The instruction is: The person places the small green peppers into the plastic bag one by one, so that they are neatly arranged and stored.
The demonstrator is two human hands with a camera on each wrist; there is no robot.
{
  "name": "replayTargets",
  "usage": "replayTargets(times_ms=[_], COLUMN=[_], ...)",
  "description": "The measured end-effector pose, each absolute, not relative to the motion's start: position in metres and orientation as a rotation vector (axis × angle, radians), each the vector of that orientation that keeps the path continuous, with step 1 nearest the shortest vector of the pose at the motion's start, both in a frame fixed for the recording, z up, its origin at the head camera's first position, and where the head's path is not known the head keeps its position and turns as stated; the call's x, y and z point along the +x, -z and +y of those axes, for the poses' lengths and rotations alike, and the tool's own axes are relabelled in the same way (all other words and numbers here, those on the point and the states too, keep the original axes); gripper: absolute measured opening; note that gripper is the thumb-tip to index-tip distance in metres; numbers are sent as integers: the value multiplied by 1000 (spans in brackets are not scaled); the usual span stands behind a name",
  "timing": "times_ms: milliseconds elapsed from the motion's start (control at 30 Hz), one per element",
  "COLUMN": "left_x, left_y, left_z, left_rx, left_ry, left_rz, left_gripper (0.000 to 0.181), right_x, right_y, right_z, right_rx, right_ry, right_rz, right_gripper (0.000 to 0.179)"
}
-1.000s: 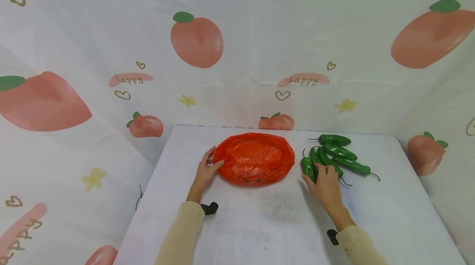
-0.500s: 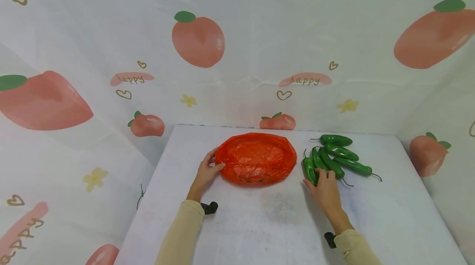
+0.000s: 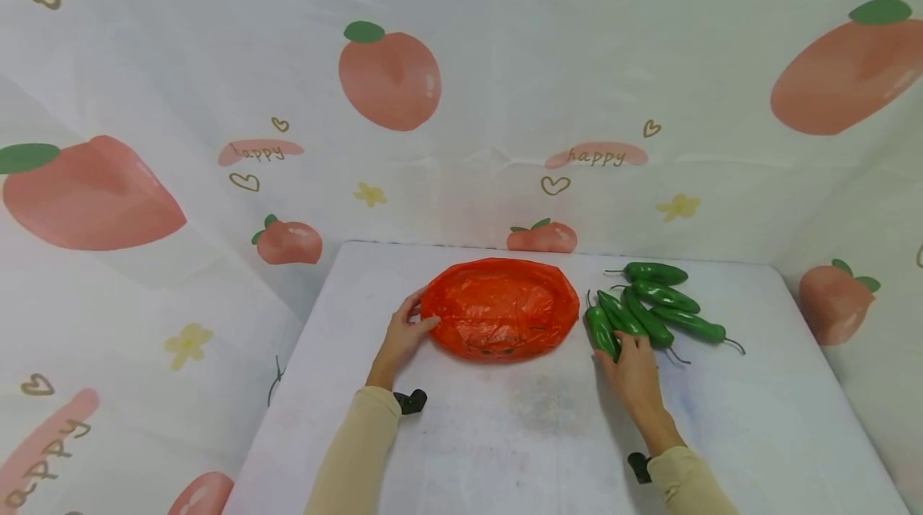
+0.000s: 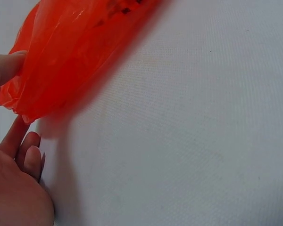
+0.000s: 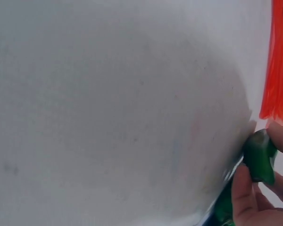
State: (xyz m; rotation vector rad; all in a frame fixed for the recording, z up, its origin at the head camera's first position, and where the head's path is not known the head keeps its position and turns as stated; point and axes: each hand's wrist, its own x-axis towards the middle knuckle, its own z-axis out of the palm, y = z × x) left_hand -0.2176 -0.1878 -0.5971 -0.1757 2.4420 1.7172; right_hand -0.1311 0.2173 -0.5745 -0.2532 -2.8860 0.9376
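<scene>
A red plastic bag [image 3: 497, 299] lies spread in an oval with a raised rim, hollow in the middle. My left hand [image 3: 402, 337] pinches its left edge, thumb [image 4: 9, 68] on top and fingers beneath. To its right lie several green chili peppers [image 3: 685, 323] with thin stems. Over the near end of the leftmost chili pepper [image 3: 600, 331], my right hand [image 3: 634, 375] has its thumb on one side and fingers on the other. In the right wrist view, those fingers hold a green chili pepper end [image 5: 259, 157]; part of the pepper is hidden.
Everything rests on a white-covered table [image 3: 505, 451]. Behind and at both sides hangs a white curtain [image 3: 469, 179] printed with peaches, hearts and flowers. A dark wrist camera [image 3: 411, 402] sits on the left wrist, another wrist camera [image 3: 638, 467] on the right.
My right hand has shifted slightly toward me. The two leftmost chili peppers have turned a little, their stem ends now pointing more to the left. My left hand stays on the bag's edge.
</scene>
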Motion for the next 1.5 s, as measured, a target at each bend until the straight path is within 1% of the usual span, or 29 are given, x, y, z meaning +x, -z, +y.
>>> replayTargets(times_ms=[233, 567, 733, 1000, 1333, 1500], left_x=[-217, -218, -218, -217, -218, -218], left_y=[595, 596, 596, 595, 594, 595], left_z=[-186, -187, -187, -187, -185, -186], left_rx=[-174, -188, -186, -186, -202, -208], left_ry=[-1708, -1703, -1699, -1687, -1698, -1698], left_rz=[2441, 2453, 2456, 2459, 2439, 2439], left_gripper=[63, 64, 64, 65, 64, 65], right_x=[-132, -137, -140, -143, -150, -154], right_y=[570, 567, 558, 543, 524, 512], right_z=[219, 218, 221, 222, 226, 225], right_rx=[-246, -196, -243, -308, -323, -346], right_ry=[-982, -1046, -1174, -1252, -1365, -1406], right_rz=[-2873, -2670, -2618, -2647, -2677, -2720], right_gripper=[54, 47, 49, 55, 53, 55])
